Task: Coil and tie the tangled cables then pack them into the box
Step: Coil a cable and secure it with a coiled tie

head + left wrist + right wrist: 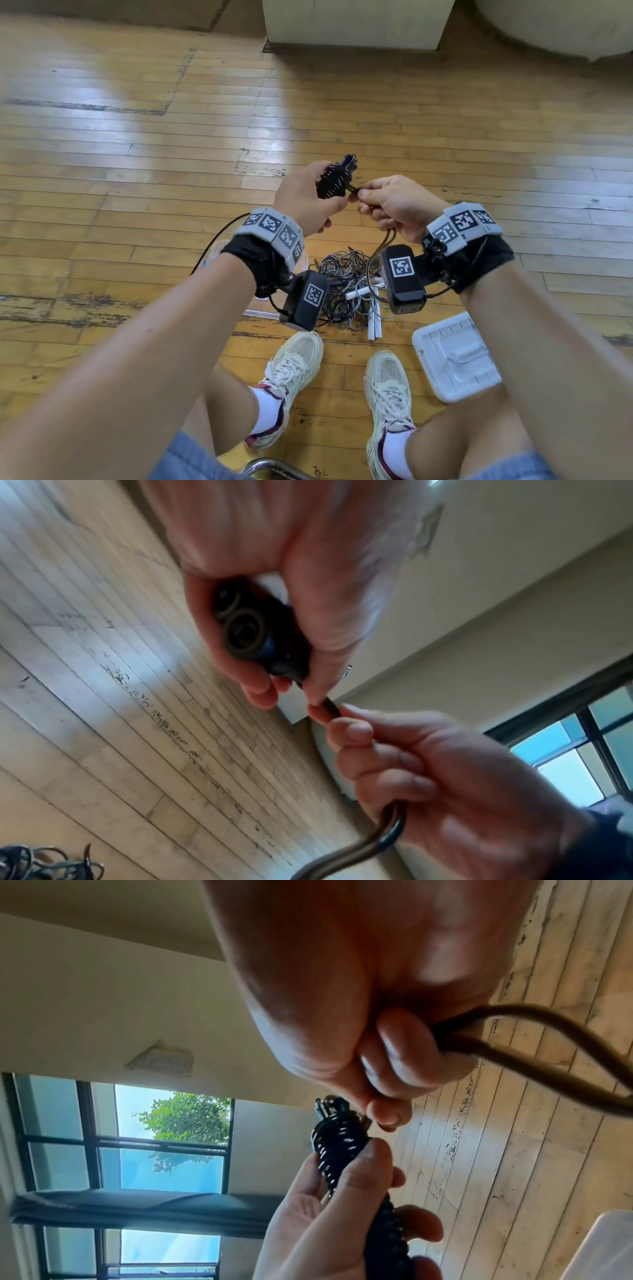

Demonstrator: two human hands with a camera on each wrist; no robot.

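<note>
A tightly wound black cable bundle (334,181) sits upright in the left hand (308,198), thumb and fingers curled around its coiled body, a plug end poking out at the top. The bundle's free strand runs straight into the right hand (394,205), whose thumb and forefinger pinch it just beside the coil while the remaining fingers curl over the slack; from the heel of that hand the dark loose cable (380,250) loops down toward the floor. The left wrist view shows the bundle's round end (245,634) seated against the palm, and the right wrist view shows the wrapped turns (337,1148) catching light under the left thumb. Both hands are held above a tangled pile of cables (346,287), dark and grey wires mixed with white connectors, lying on the worn wooden floor (137,144) between the two wrist cameras. A clear plastic box (222,250) rests on the floor behind the left wrist, touching the pile's left edge and mostly hidden. A white lid (455,356) lies flat near the right shoe, apart from the pile. The person's pale sneakers (294,370) stand just short of the tangle, and a cream cabinet base (356,24) stands at the floor's far edge
</note>
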